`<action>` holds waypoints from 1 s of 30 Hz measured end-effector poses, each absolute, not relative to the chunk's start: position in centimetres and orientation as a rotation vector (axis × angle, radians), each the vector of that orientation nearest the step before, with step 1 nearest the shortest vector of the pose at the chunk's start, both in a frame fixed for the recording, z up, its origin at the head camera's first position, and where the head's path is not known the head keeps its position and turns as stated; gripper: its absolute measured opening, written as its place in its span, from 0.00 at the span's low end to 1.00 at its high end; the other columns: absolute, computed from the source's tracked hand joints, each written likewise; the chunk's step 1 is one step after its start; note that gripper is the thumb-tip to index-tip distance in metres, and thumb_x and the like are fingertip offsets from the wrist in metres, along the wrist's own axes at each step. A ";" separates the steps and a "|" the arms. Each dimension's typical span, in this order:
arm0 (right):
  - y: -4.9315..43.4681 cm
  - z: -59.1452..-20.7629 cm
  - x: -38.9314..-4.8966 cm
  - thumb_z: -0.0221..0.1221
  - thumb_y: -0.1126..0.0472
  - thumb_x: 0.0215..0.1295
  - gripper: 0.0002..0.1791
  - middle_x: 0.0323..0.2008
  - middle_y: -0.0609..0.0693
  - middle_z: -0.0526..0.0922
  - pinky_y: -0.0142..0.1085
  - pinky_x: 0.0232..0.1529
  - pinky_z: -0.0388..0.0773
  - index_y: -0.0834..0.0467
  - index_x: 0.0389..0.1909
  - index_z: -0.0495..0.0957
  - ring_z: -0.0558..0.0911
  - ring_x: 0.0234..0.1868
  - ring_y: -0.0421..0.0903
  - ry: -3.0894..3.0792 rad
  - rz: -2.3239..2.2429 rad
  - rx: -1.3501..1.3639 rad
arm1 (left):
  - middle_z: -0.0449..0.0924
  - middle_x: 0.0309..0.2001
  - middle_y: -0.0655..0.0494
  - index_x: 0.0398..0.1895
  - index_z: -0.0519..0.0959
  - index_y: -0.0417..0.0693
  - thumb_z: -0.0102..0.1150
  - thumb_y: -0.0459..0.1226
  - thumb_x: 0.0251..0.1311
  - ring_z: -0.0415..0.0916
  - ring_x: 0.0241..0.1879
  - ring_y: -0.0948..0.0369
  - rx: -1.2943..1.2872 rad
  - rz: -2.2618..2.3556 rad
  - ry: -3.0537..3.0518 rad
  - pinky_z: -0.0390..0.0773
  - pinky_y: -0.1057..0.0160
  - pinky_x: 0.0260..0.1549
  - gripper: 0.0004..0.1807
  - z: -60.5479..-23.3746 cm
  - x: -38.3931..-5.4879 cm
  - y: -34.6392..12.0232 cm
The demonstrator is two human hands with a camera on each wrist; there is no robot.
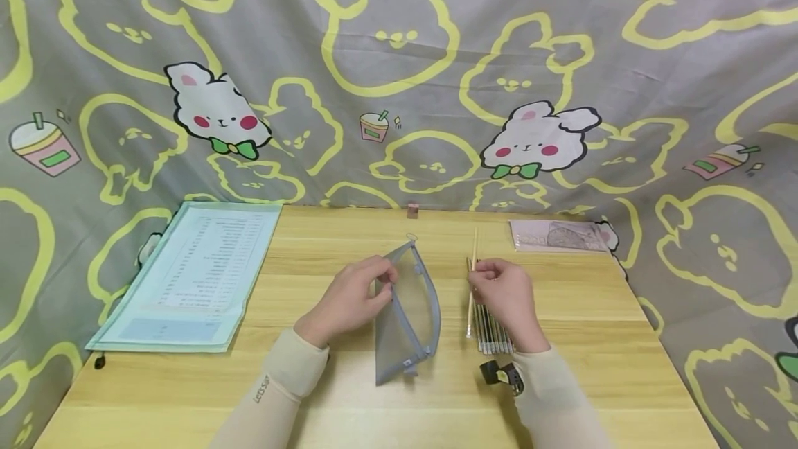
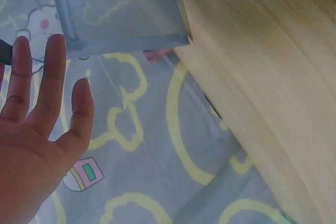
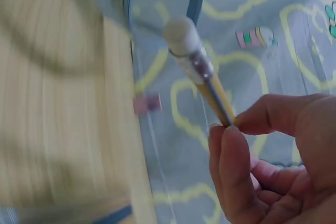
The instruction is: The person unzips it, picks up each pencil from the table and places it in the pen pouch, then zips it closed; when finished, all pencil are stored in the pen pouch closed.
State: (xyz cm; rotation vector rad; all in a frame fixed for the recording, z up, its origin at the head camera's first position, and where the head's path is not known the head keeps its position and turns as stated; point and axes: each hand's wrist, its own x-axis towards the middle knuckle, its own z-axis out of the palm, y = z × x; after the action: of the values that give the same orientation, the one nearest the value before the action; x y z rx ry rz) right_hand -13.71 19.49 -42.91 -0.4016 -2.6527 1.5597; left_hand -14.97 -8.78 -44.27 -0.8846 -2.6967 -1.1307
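My left hand (image 1: 349, 293) pinches one edge of a grey-blue mesh zipper pouch (image 1: 388, 345), whose zipped mouth gapes toward the right. In the left wrist view some fingers of that hand stand extended below the pouch (image 2: 131, 14), and the pinch itself is cut off at the left edge. To the right, my right hand (image 1: 508, 296) pinches a yellow pencil (image 1: 472, 307) between thumb and fingers. Its white eraser end (image 3: 184, 38) points toward the camera in the right wrist view. Beneath that hand lies a row of pencils (image 1: 494, 338), partly covered by it.
A light-green document folder (image 1: 193, 269) with a printed sheet lies at the table's left. At the back right is a flat grey-pink packet (image 1: 557, 235). A small brown block (image 1: 413, 210) sits at the rear table edge, before a patterned curtain (image 1: 399, 54).
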 end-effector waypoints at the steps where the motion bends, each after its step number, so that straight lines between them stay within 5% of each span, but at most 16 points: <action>1: 18.9 -42.8 -13.7 0.63 0.65 0.62 0.13 0.32 0.55 0.87 0.33 0.27 0.84 0.67 0.45 0.85 0.84 0.23 0.41 -2.630 1.592 -0.399 | 0.84 0.42 0.62 0.42 0.81 0.54 0.62 0.31 0.64 0.83 0.45 0.62 -0.885 -1.129 -2.697 0.85 0.56 0.45 0.08 -44.3 -14.9 -8.8; 10: 15.4 -42.8 -13.8 0.62 0.71 0.63 0.10 0.32 0.59 0.88 0.33 0.26 0.85 0.71 0.44 0.84 0.84 0.21 0.40 -2.450 1.856 -0.377 | 0.86 0.44 0.60 0.42 0.81 0.55 0.61 0.31 0.64 0.84 0.46 0.62 -0.899 -1.122 -2.692 0.84 0.57 0.46 0.09 -44.4 -14.8 -8.7; 30: 12.9 -43.1 -12.8 0.66 0.69 0.62 0.11 0.30 0.57 0.87 0.35 0.27 0.86 0.68 0.45 0.84 0.83 0.21 0.43 -2.623 1.950 -0.326 | 0.86 0.43 0.63 0.42 0.81 0.56 0.63 0.31 0.63 0.84 0.46 0.63 -0.890 -1.112 -2.689 0.83 0.59 0.45 0.09 -44.5 -14.9 -8.4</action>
State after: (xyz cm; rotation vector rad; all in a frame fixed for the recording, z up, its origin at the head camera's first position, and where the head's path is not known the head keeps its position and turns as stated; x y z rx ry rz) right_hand -12.78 12.93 -43.06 -0.3259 -2.6230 1.9499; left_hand -14.87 -8.39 -44.47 -0.8899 -2.6885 -1.1116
